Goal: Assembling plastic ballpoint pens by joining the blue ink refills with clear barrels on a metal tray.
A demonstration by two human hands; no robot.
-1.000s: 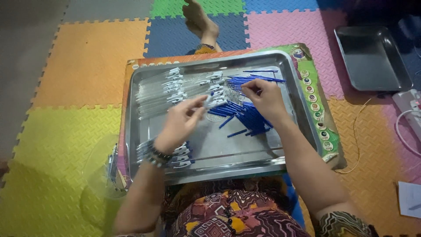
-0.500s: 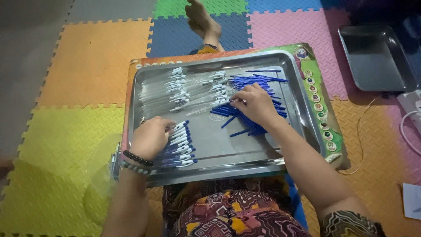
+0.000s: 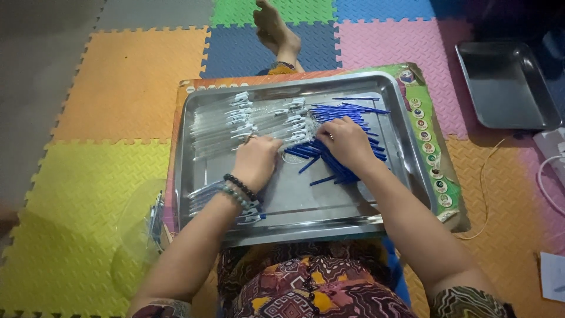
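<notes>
two hands sorting pen parts in a steel tray (image 3: 400, 147)
head view: left hand (image 3: 256, 162) rests on the clear pen barrels (image 3: 220, 126), fingers curled together on them; right hand (image 3: 347, 141) sits on the blue refills (image 3: 353, 112) right of centre, fingers bent, grip unclear
</notes>
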